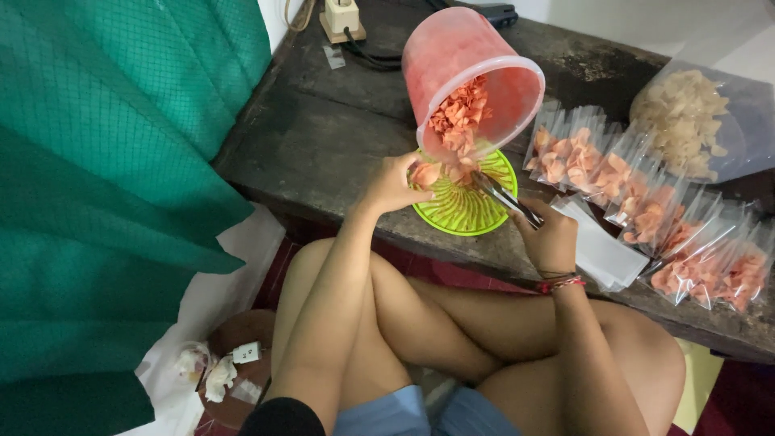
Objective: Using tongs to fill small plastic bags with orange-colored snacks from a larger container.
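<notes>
Crackers: orange crackers (458,117) sit in a tipped pink plastic bucket (468,73), its mouth leaning down over a green slotted plate (464,211) on the dark wooden table (323,137).
Left hand: left hand (395,184) is curled closed at the plate's edge, fingers pinching a small clear bag of crackers (425,173).
Right hand: right hand (550,236) is closed around metal tongs (504,196), whose tips reach under the bucket's rim.
Right of plate: filled cracker packets (646,218) lie in rows; empty clear bags (597,252) are just beside the right hand.
Far right: a large bag of pale crackers (686,121).
</notes>
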